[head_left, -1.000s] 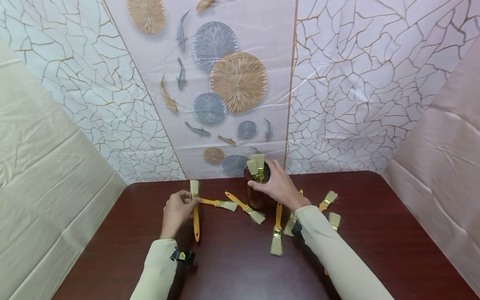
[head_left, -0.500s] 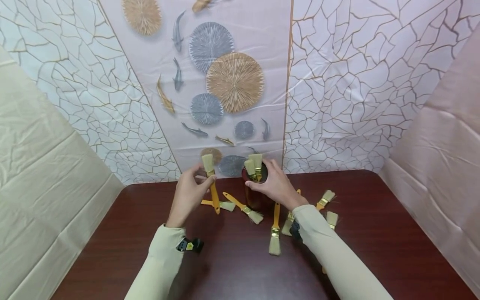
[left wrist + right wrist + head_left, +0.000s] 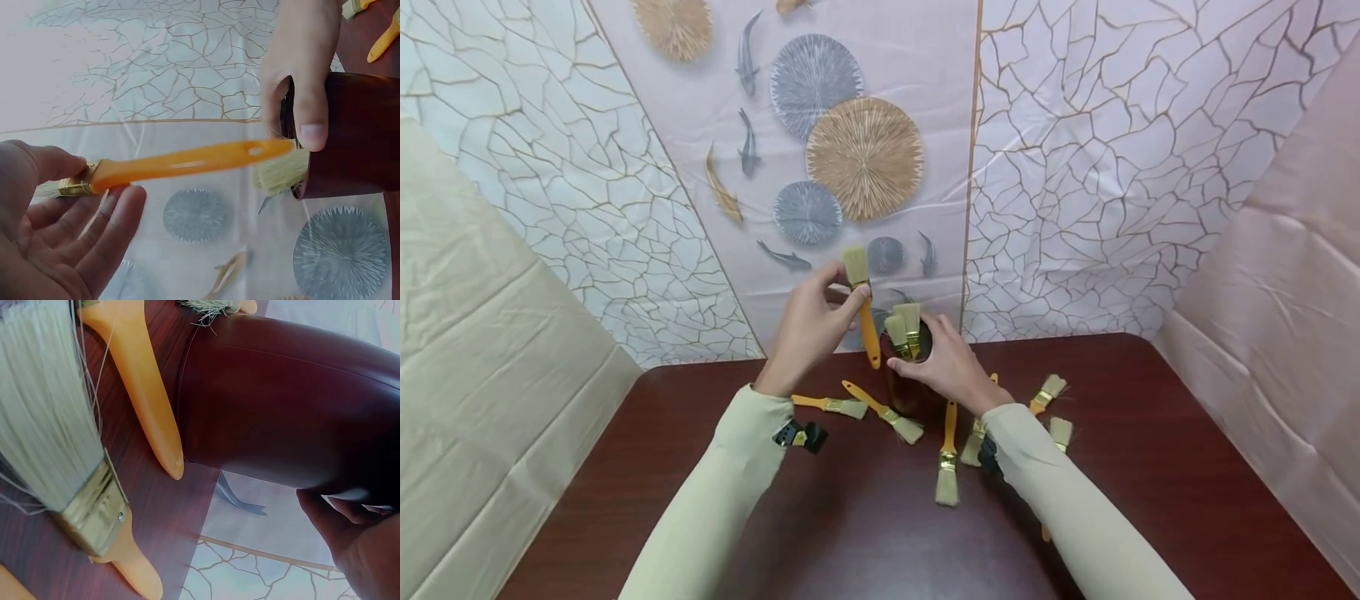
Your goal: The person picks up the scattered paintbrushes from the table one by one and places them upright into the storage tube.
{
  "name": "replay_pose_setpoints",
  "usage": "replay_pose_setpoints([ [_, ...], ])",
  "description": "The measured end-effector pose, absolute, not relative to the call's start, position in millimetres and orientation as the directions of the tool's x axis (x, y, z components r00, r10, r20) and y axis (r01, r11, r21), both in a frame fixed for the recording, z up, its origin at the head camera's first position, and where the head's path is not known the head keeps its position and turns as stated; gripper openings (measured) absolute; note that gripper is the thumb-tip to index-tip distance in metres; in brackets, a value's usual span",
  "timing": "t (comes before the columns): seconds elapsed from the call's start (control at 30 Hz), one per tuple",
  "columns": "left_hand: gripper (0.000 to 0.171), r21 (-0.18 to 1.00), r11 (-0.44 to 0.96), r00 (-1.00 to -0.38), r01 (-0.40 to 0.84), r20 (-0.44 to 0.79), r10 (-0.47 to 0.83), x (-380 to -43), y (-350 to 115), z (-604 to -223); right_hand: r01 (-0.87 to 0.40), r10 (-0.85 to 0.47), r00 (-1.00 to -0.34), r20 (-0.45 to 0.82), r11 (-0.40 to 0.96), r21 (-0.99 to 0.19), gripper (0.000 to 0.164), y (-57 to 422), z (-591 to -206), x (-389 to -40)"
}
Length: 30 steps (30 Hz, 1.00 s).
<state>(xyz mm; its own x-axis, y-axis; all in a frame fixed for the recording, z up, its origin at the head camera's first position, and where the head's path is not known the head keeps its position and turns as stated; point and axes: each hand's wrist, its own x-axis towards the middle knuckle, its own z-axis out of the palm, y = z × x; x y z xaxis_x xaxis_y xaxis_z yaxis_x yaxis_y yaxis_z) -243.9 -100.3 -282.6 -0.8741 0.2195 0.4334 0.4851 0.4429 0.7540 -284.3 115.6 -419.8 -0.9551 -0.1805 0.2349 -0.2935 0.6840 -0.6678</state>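
Paintbrushes [image 3: 908,319] stand bristles-up inside the dark red cup [image 3: 275,400]

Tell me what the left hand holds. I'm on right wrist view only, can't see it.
Observer: The left hand pinches a yellow-handled paintbrush at its metal ferrule.
Operator: Which way up?
Observer: Bristles up, slightly tilted, per the head view.
Operator: My frame cuts off the mouth of the dark red container. Anything in it?
Observer: Two other paintbrushes show there, bristle ends sticking up out of the opening.
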Motion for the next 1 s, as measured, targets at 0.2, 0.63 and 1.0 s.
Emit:
replay_pose_setpoints([
  [0.2,0.009,0.741,0.429,-0.856,0.517,0.456,0.245,-261,-87,-272,-0.304,-0.194,-0.952,0.236,0.679,-0.668,0.113,115,-416,-287],
  [0.63,0.020,0.752,0.477,-0.890,0.454,0.357,0.284,-288,-70,-294,-0.312,-0.192,-0.949,0.248,0.670,-0.674,0.107,115,-418,-285],
  [1.0,0.025,0.704,0.529,-0.873,0.474,0.296,0.389,-296,-77,-334,-0.311,-0.189,-0.950,0.250,0.673,-0.672,0.105,116,-419,-284],
])
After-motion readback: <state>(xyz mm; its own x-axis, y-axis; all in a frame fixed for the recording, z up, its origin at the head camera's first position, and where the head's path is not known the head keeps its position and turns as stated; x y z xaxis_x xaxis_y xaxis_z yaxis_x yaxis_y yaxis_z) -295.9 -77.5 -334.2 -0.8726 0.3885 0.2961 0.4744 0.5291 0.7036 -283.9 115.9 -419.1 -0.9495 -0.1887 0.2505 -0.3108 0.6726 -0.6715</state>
